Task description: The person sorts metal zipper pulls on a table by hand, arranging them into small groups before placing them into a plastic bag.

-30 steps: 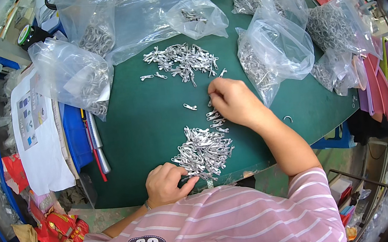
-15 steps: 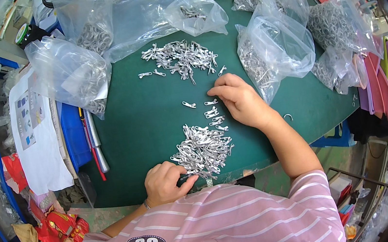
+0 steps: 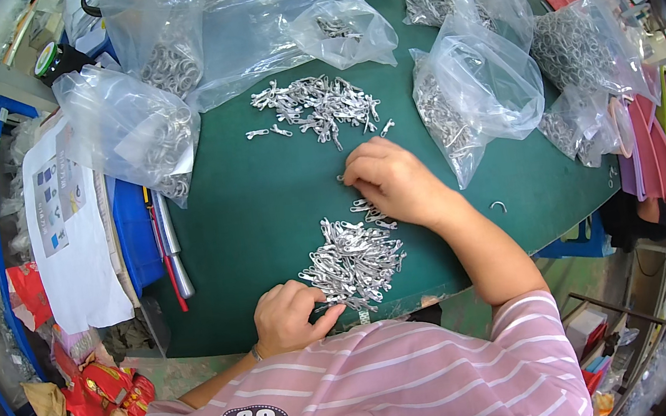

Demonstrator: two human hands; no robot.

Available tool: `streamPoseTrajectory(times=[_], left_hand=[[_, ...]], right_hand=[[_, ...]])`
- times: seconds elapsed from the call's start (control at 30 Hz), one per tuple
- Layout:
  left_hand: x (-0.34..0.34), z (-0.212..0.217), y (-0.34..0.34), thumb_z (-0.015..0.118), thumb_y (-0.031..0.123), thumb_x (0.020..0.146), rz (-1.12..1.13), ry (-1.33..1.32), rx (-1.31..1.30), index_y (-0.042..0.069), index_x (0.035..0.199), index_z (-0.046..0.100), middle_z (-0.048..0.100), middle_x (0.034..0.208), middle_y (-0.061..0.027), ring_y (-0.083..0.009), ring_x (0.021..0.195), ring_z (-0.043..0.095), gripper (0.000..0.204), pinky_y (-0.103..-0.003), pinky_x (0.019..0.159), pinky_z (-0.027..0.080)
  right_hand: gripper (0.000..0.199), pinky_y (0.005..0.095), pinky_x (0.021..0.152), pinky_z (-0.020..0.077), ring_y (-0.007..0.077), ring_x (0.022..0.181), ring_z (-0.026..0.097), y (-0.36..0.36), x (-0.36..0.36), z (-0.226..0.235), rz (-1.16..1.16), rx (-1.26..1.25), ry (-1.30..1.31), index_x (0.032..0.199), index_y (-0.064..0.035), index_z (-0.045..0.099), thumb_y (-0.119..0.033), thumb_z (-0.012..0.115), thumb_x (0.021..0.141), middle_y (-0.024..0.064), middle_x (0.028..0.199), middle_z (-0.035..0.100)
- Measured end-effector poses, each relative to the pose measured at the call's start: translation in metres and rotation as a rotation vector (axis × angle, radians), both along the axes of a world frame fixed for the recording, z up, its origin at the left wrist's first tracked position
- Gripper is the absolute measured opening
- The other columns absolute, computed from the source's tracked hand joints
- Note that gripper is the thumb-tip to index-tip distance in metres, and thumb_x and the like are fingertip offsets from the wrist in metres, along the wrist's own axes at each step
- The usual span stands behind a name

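Head view: green table (image 3: 250,219), two hands at work, one person in a pink striped shirt (image 3: 391,394). Left hand (image 3: 290,316) at the near table edge, fingers curled, thumb and forefinger pinched at the lower left rim of the near pile (image 3: 354,260) of small silver metal pieces; whether a piece sits between them, cannot tell. Right hand (image 3: 392,179) lies palm down just beyond that pile, fingers bent onto the table, covering a few loose pieces (image 3: 368,207); grip hidden under the hand, cannot tell.

Two piles of metal pieces on the bare table: near pile between the hands, far pile (image 3: 318,105) well beyond the right hand. One lone piece (image 3: 498,205) right of the right forearm.

Clear plastic bags ring the far side, about seven visible, most holding silver parts: left bag (image 3: 130,138), back left bag (image 3: 167,36), flat middle bag (image 3: 300,23), right bag (image 3: 473,93), three more on the far right, overlapping, so count is rough.

Left of table: blue bin (image 3: 135,234), white sheet (image 3: 67,234), one metal rod (image 3: 170,246) beside a red one.
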State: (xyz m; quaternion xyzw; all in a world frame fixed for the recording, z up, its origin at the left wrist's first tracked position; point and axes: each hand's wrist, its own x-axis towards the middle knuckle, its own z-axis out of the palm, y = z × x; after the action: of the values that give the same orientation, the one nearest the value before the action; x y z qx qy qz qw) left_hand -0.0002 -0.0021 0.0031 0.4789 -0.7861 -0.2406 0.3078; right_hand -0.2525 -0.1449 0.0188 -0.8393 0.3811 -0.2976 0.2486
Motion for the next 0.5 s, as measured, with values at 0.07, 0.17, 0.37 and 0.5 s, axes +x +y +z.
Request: streamPoseTrajectory(times=[0.07,0.17,0.37,0.5], left_hand=[[-0.001,-0.001,0.001,0.091,0.026,0.067,0.003,0.0,-0.004,0.012,0.079,0.066,0.058,0.074,-0.0037,-0.0248,0.064,0.059,0.031,-0.037,0.057,0.046],[0.0,-0.002,0.002,0.091,0.026,0.067,0.002,-0.003,-0.002,0.012,0.079,0.066,0.058,0.074,-0.0036,-0.0247,0.064,0.059,0.032,-0.037,0.057,0.046],[0.0,-0.002,0.001,0.091,0.025,0.067,-0.001,0.0,-0.013,0.012,0.08,0.066,0.058,0.075,-0.0037,-0.0247,0.064,0.059,0.032,-0.037,0.056,0.045],[0.0,-0.003,0.001,0.091,0.026,0.067,-0.002,0.004,-0.009,0.013,0.08,0.066,0.058,0.075,-0.0036,-0.0246,0.064,0.059,0.031,-0.037,0.057,0.046]], right_hand=[[0.022,0.04,0.082,0.0524,0.0324,0.092,0.064,-0.001,-0.014,0.003,-0.042,0.081,0.02,0.096,-0.0017,0.069,0.009,0.068,0.077,0.0109,0.095,0.068],[0.035,0.0405,0.085,0.0508,0.0332,0.095,0.061,0.01,-0.02,0.013,-0.08,0.137,0.084,0.107,-0.0026,0.07,0.012,0.062,0.077,0.0116,0.099,0.065],[0.044,0.0414,0.09,0.0504,0.0329,0.099,0.059,0.046,-0.016,0.022,0.172,0.28,0.141,0.113,-0.0039,0.071,0.013,0.061,0.073,0.0102,0.107,0.063],[0.048,0.0438,0.095,0.0498,0.0395,0.105,0.059,0.011,-0.029,0.01,-0.061,-0.027,0.119,0.115,-0.0011,0.07,0.015,0.057,0.072,0.0183,0.112,0.063]])
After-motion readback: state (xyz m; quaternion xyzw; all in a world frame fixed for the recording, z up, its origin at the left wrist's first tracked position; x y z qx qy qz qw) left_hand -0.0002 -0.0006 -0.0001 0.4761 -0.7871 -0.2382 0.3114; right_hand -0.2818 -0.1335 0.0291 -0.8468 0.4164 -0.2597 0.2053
